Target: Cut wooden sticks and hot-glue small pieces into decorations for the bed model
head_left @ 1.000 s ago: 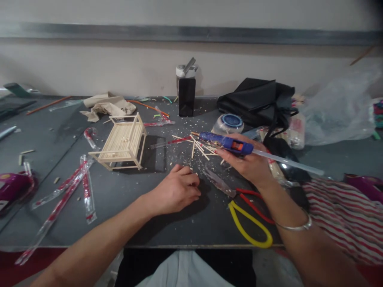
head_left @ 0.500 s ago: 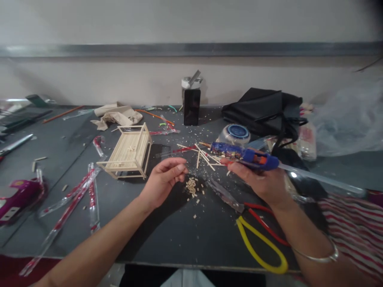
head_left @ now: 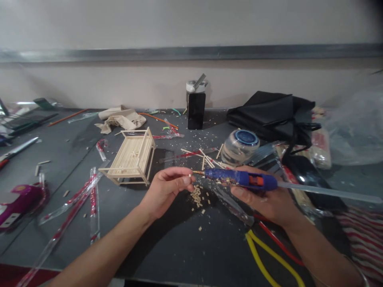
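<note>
1. At the far left, red and clear plastic strips (head_left: 94, 207) lie on the dark desk (head_left: 143, 251).
2. Next is the little stick rack (head_left: 128, 157). It stands on its legs on the left side, well apart from the right hand.
3. The left hand (head_left: 163, 189) is nearly closed. Its thumb and finger pinch a tiny pale bit (head_left: 190, 175).
4. Just to the right of those fingertips is the metal tip of the blue glue gun (head_left: 239, 178). I cannot tell if the tip touches the bit.
5. A small pile of wood bits (head_left: 197, 195) is on the desk, near the pinching fingers. Thin sticks (head_left: 208, 159) lie a bit farther back.
6. A clear jar (head_left: 241, 146) with a blue top is on the far side of the glue gun.
7. The right hand (head_left: 269, 201) is curled around the glue gun, which points left. A long clear glue stick (head_left: 326, 191) pokes out of its back end.
</note>
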Motion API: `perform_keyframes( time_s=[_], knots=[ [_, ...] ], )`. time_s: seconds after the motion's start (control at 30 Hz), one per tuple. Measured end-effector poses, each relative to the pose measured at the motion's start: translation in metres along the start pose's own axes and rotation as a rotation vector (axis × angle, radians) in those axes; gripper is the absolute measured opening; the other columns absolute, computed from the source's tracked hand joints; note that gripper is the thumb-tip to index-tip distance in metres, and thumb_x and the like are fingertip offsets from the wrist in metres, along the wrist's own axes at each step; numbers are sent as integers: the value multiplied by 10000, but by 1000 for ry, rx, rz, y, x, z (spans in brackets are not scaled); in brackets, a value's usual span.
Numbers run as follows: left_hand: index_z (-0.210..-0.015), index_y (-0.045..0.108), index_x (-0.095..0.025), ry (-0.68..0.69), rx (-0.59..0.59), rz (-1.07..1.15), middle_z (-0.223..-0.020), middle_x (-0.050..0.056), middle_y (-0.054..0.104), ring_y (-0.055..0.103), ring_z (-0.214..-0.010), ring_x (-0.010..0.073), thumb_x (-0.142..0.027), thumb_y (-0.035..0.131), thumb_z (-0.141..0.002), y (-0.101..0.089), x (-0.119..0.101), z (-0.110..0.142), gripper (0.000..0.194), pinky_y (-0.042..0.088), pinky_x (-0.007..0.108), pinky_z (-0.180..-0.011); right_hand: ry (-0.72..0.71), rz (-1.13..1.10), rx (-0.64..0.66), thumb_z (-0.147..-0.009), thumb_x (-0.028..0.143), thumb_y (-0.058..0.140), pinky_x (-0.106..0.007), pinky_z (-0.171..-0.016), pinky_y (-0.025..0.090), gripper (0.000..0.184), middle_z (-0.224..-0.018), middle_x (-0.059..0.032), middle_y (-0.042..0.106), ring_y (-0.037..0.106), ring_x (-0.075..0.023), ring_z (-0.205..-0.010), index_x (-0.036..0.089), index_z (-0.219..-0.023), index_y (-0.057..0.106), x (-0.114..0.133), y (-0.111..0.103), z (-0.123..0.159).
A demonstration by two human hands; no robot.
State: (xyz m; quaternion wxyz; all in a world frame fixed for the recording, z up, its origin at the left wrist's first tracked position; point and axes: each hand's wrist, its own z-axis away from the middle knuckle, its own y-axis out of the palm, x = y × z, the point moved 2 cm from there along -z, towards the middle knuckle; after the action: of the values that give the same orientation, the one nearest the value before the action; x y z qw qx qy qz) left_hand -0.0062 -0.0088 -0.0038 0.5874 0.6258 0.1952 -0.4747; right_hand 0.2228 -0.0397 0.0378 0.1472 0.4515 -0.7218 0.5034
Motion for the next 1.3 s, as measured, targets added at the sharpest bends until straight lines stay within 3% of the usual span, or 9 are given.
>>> perform_keyframes(
  time_s=[0.37, 0.5, 0.6, 0.83, 1.3],
  knots=[
    [-797, 746, -168, 128, -73, -166, -708, 11, 726, 602, -548, 78, -215, 779, -726, -3, 2, 2, 91, 478, 223, -615, 23, -57, 75, -862, 325, 653, -280, -705, 560, 235, -864, 8, 736, 709, -185, -752, 280, -1090, 613, -2, 1, 2],
    [-809, 758, -193, 179, -80, -182, -703, 2, 697, 585, -613, 87, -243, 779, -727, -5, 2, 1, 98, 464, 221, -632, 102, -137, 124, -857, 390, 657, -272, -675, 571, 314, -939, -23, 725, 711, -195, -781, 270, -1142, 602, -3, 3, 2],
    [-781, 767, -215, 242, -109, -223, -813, 3, 677, 568, -708, 89, -234, 794, -706, -7, 2, 1, 82, 454, 213, -671, 190, -257, 161, -824, 450, 685, -262, -661, 577, 416, -1015, -35, 700, 711, -194, -790, 279, -1189, 581, -5, 5, 3],
    [-777, 778, -246, 297, -110, -261, -867, 9, 643, 556, -800, 107, -248, 789, -713, -7, 1, 1, 65, 442, 215, -703, 300, -421, 140, -744, 515, 741, -282, -709, 571, 562, -1063, -28, 660, 697, -196, -815, 300, -1232, 562, -11, 8, 5],
    [-760, 784, -253, 291, -124, -262, -856, 18, 649, 552, -775, 112, -264, 813, -678, -6, 0, 1, 87, 446, 228, -683, 317, -399, 144, -744, 506, 746, -269, -637, 515, 538, -852, 0, 670, 640, -178, -715, 293, -1202, 560, -10, 9, 4]
  ],
)
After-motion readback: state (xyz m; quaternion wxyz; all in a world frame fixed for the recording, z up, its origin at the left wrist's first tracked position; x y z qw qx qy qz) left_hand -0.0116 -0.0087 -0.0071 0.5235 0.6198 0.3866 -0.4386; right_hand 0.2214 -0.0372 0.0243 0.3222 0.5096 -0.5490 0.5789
